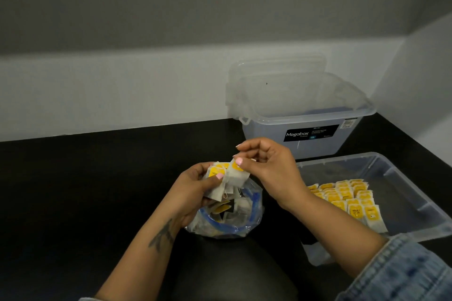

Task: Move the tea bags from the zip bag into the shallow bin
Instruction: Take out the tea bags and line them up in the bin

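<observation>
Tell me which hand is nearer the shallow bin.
Right. The right hand pinches a tea bag just left of the shallow bin; the left hand grips a bunch farther left, above the zip bag.

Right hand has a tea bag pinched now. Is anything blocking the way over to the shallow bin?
Nothing visible. The right hand pinches a tea bag above the zip bag; the shallow bin sits open to its right, with only its low near wall to clear.
</observation>
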Demonstrator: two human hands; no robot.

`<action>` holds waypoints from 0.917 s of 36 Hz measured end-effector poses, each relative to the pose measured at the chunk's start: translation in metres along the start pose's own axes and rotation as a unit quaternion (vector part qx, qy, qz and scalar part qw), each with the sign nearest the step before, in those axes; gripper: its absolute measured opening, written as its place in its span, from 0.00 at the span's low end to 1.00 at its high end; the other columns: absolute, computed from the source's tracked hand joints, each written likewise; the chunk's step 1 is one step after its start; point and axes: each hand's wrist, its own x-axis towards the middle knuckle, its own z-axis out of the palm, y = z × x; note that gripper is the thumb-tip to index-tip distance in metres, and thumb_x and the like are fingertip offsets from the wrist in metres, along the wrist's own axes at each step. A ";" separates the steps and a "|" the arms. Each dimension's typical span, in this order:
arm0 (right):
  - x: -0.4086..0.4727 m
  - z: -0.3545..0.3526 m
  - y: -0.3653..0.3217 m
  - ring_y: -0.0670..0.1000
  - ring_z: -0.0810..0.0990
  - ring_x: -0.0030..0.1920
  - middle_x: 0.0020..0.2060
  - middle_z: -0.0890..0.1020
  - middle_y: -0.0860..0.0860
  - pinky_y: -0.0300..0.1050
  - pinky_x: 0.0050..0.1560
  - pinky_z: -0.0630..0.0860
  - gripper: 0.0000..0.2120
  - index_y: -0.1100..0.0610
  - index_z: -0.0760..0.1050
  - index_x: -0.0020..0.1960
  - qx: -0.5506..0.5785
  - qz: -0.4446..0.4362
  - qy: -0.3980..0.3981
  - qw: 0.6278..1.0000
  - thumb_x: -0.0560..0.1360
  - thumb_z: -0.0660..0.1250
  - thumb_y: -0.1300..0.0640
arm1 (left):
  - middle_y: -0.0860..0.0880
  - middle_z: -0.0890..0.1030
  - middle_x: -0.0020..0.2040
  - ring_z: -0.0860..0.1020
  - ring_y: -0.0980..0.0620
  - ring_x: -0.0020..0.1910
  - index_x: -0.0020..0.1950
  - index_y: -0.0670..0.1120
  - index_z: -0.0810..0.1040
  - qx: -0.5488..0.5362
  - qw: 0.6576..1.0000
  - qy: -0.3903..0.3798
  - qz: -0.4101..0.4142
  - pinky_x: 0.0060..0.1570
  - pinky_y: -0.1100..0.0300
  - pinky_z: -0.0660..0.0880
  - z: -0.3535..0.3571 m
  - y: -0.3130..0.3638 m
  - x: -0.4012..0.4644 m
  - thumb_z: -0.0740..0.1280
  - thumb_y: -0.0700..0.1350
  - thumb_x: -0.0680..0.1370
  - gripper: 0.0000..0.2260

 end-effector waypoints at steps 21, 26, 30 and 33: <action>0.013 -0.054 -0.009 0.37 0.77 0.33 0.35 0.80 0.45 0.32 0.39 0.76 0.16 0.47 0.77 0.41 -0.183 0.016 -0.061 0.981 0.68 0.74 0.67 | 0.43 0.83 0.52 0.83 0.46 0.48 0.58 0.47 0.76 0.040 0.996 -0.042 0.065 0.46 0.52 0.81 0.055 0.002 -0.001 0.68 0.37 0.74 0.14; 0.022 -0.084 -0.026 0.37 0.78 0.32 0.32 0.81 0.43 0.32 0.37 0.76 0.14 0.45 0.78 0.38 -0.274 0.033 -0.099 0.956 0.65 0.78 0.63 | 0.45 0.83 0.52 0.83 0.46 0.49 0.60 0.48 0.76 0.057 0.994 -0.045 0.080 0.42 0.56 0.81 0.072 0.003 0.002 0.68 0.38 0.74 0.15; 0.022 -0.108 -0.038 0.38 0.80 0.32 0.33 0.83 0.47 0.34 0.38 0.79 0.10 0.50 0.81 0.39 -0.264 0.062 -0.140 0.952 0.66 0.77 0.64 | 0.46 0.83 0.52 0.82 0.47 0.50 0.61 0.48 0.76 0.051 0.995 -0.034 0.083 0.42 0.57 0.81 0.083 0.004 0.003 0.67 0.38 0.75 0.15; 0.018 -0.128 -0.044 0.40 0.80 0.34 0.36 0.84 0.50 0.33 0.37 0.78 0.07 0.51 0.82 0.40 -0.302 0.068 -0.157 0.938 0.68 0.76 0.62 | 0.46 0.82 0.52 0.82 0.49 0.47 0.60 0.49 0.76 0.040 0.995 -0.017 0.084 0.38 0.59 0.81 0.087 0.006 0.004 0.66 0.38 0.76 0.14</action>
